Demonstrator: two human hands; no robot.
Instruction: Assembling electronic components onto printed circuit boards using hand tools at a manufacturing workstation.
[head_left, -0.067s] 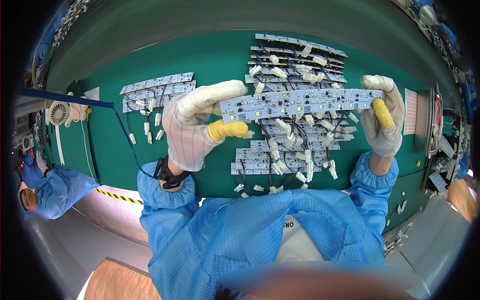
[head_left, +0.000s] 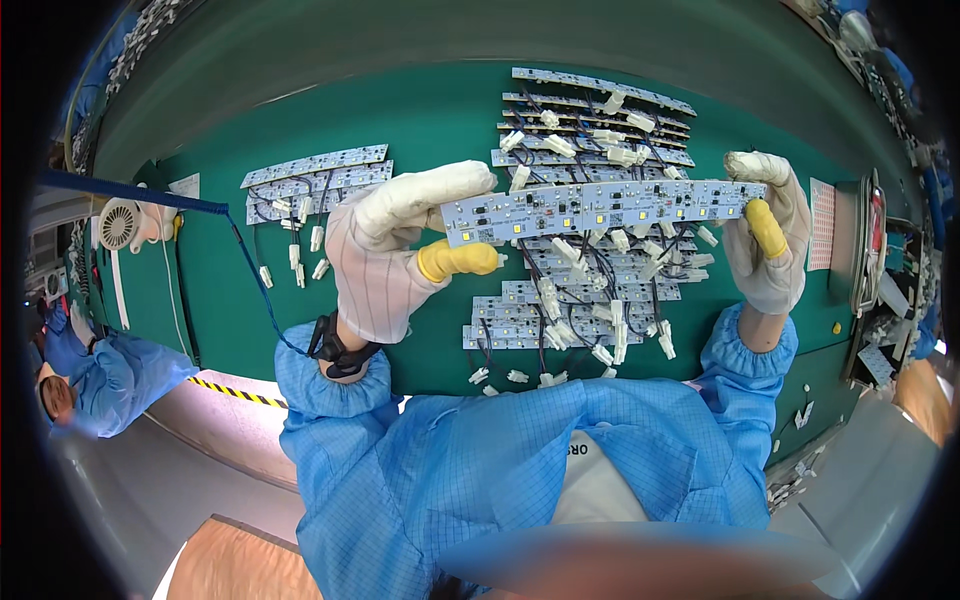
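Note:
A long white LED circuit board [head_left: 600, 205] is held up over the table, its face with small yellow LEDs turned toward me. Its left end is pinched between the fingers and thumb of my left hand [head_left: 385, 240], gloved in striped white with a yellow thumb cover. My right hand [head_left: 775, 240], gloved the same way, grips the right end. Behind and below it lie rows of similar LED boards [head_left: 490, 312] with dark wires and white plug connectors [head_left: 620, 345]. The held board hides part of these rows.
More wired LED boards [head_left: 325, 160] lie at the left on the green table [head_left: 430, 120]. A blue cord [head_left: 240, 245] runs to the band on my left wrist. A small white fan [head_left: 118, 228] stands far left, a metal tray [head_left: 868, 240] far right. Another person [head_left: 110, 385] sits at left.

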